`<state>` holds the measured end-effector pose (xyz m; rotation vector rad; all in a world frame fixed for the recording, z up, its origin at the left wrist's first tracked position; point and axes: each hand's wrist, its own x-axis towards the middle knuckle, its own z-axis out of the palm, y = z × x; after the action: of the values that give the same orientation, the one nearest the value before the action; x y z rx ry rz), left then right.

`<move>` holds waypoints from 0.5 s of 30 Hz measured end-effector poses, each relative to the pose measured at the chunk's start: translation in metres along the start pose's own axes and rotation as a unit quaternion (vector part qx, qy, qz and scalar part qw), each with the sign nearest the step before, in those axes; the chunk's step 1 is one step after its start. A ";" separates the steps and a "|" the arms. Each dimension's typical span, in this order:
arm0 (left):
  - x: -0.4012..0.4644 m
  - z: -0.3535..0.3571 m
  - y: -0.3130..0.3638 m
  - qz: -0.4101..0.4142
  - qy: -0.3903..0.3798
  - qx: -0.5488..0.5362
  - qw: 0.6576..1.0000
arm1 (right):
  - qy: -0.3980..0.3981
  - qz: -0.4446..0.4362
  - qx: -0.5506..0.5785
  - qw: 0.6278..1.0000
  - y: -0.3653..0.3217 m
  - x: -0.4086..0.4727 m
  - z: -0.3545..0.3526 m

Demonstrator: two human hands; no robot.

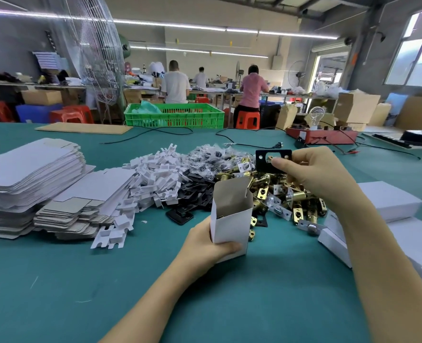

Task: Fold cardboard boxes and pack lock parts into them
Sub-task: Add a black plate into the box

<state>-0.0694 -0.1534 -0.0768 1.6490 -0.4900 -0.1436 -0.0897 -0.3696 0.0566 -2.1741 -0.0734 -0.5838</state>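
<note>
2 hands work over the green tabletop [56, 280]: left hand [205, 246] grips an open white box [231, 219]; at 1 o'clock, right hand [311, 174] fingers pinch a black strike plate [266, 160].

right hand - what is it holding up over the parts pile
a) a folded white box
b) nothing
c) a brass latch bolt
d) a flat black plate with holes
d: the right hand pinches a flat black plate with cut-out holes, while the open white box sits in the left hand.

White box [231, 216], black plate [273, 159]
</note>
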 end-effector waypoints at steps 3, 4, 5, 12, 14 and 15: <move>0.001 -0.001 -0.001 -0.009 -0.004 0.001 1.000 | -0.034 -0.006 0.090 0.995 -0.015 -0.006 -0.003; 0.001 -0.001 -0.001 -0.011 -0.008 -0.003 1.000 | -0.041 -0.012 0.119 0.992 -0.020 -0.008 -0.004; 0.002 -0.002 0.000 -0.014 -0.012 -0.009 1.000 | -0.049 -0.019 0.143 0.988 -0.025 -0.009 -0.005; 0.000 -0.005 0.003 -0.004 -0.049 -0.059 0.997 | -0.197 -0.087 0.131 0.968 -0.037 -0.015 0.007; -0.001 -0.005 0.005 0.003 -0.056 -0.069 0.996 | -0.228 -0.124 0.025 0.965 -0.035 -0.015 0.015; 0.000 -0.005 0.005 0.006 -0.057 -0.071 0.996 | -0.230 -0.139 -0.017 0.963 -0.034 -0.014 0.018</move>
<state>-0.0693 -0.1493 -0.0710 1.5041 -0.5647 -0.2588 -0.1037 -0.3330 0.0662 -2.3098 -0.6289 -0.2200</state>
